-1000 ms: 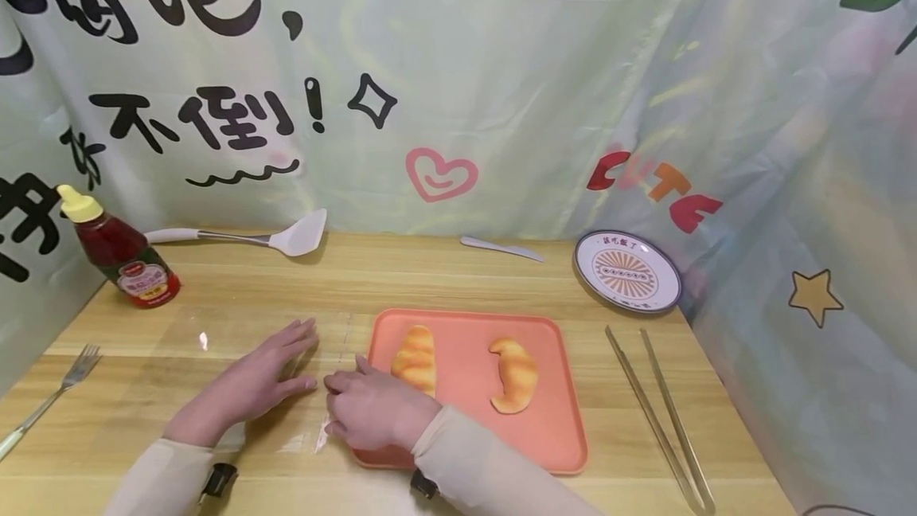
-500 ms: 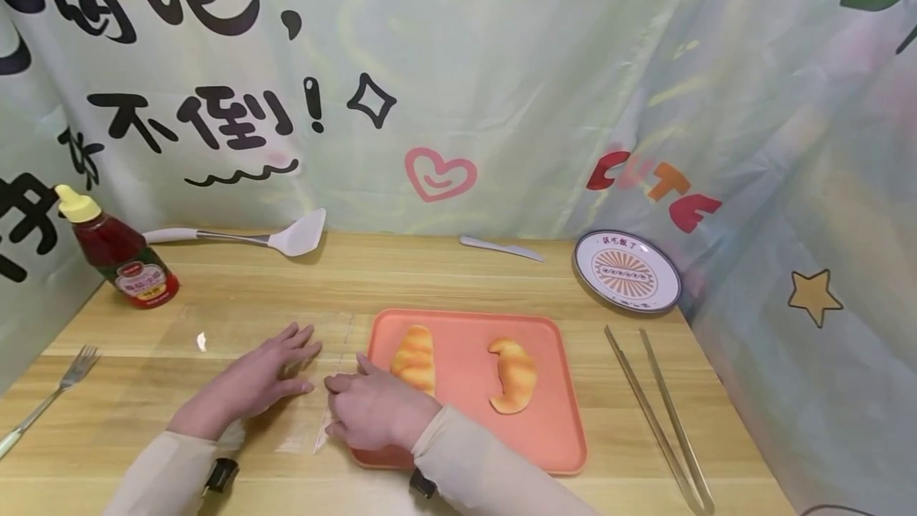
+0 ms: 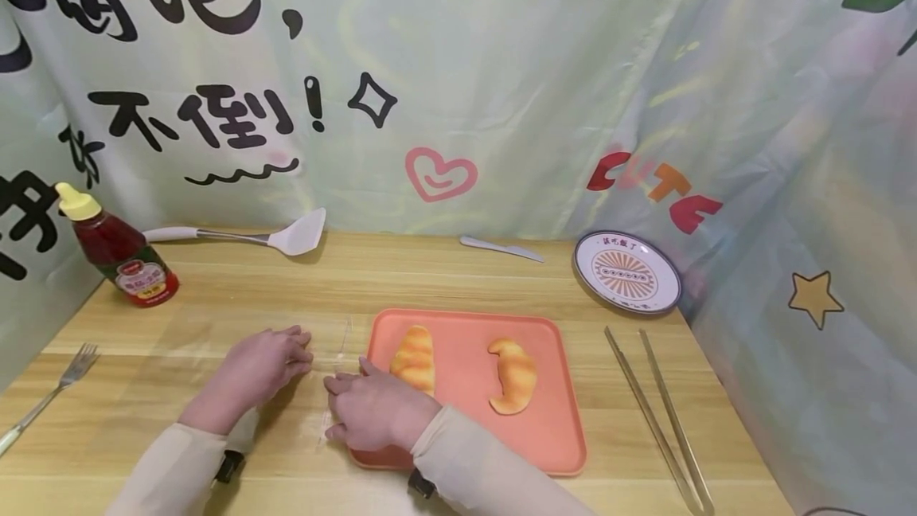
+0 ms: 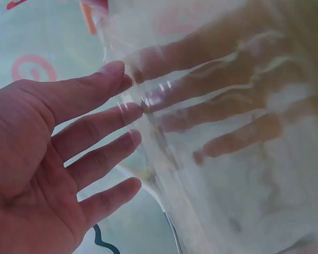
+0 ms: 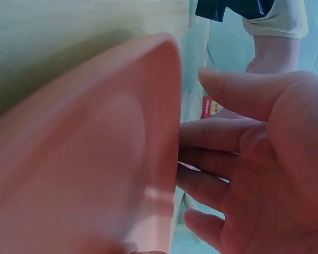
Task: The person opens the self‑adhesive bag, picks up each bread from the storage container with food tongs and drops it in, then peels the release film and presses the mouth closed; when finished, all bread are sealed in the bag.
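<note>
The left grip point(image 3: 261, 369), spread and holding nothing, seems to touch the clear plastic film point(image 4: 233, 180) before it, perhaps lightly to avoid creases. The right grip point(image 3: 380, 411), relaxed, unladen, overlaps the pink tray point(image 3: 473, 440), perhaps steadying it.

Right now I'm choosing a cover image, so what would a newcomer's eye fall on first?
Likely the coral tray bearing two bread-like pieces, low and central in the head view. Next, the left hand, left of the tray, and the right hand, at its left edge. Perhaps then the red bottle, back left.
</note>
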`<state>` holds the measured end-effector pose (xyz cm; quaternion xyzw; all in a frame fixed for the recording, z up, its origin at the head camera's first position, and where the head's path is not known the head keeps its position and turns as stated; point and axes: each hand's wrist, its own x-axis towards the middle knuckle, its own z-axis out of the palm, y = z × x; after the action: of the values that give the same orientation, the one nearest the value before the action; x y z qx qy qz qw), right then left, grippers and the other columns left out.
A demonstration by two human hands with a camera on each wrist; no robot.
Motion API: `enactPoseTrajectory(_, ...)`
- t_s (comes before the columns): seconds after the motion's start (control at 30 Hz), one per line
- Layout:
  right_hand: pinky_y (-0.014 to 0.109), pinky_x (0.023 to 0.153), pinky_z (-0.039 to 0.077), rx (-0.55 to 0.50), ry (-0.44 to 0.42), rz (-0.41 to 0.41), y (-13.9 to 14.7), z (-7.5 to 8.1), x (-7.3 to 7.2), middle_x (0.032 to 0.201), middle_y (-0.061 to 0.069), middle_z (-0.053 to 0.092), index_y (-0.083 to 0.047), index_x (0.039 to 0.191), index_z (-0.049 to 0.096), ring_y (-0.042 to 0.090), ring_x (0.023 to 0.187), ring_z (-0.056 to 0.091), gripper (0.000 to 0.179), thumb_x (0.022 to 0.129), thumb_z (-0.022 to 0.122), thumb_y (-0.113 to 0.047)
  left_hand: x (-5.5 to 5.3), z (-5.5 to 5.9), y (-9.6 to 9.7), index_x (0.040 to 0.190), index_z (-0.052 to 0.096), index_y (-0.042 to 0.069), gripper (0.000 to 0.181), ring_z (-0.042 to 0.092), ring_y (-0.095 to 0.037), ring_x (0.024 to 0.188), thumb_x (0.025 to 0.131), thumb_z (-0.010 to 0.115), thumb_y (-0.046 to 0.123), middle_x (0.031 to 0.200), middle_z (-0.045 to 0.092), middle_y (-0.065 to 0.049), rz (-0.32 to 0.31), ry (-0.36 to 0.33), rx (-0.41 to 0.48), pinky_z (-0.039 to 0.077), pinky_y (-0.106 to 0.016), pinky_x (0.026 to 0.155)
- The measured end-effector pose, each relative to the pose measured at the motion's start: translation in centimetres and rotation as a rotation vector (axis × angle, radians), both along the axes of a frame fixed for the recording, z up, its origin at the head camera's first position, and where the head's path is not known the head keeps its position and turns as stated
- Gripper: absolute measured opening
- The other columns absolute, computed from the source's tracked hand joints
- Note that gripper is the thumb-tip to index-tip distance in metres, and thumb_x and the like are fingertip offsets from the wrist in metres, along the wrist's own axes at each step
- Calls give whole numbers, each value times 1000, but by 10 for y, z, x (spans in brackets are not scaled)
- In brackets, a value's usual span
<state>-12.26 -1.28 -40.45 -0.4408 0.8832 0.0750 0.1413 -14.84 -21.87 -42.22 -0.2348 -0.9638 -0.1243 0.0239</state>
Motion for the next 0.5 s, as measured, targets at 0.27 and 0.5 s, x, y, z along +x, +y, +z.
enactPoseTrajectory(0.27, 34, 117, 19, 10, 55, 26, 1, 1, 2, 153, -11, 37, -23, 137, 58, 4, 139, 31, 41, 101, 49, -42, 3, 7, -16, 100, 77, 7, 14, 58, -45, 113, 88, 74, 13, 115, 68, -16, 37, 0, 160, 37, -61, 101)
enactPoseTrajectory(0.5, 31, 117, 17, 42, 78, 46, -1, 2, 2, 156, -7, 32, -21, 135, 61, 11, 144, 23, 37, 100, 49, -28, 3, 8, -27, 105, 77, 7, 20, 61, -49, 106, 85, 76, 7, 110, 70, -15, -12, 103, 250, 46, -61, 91)
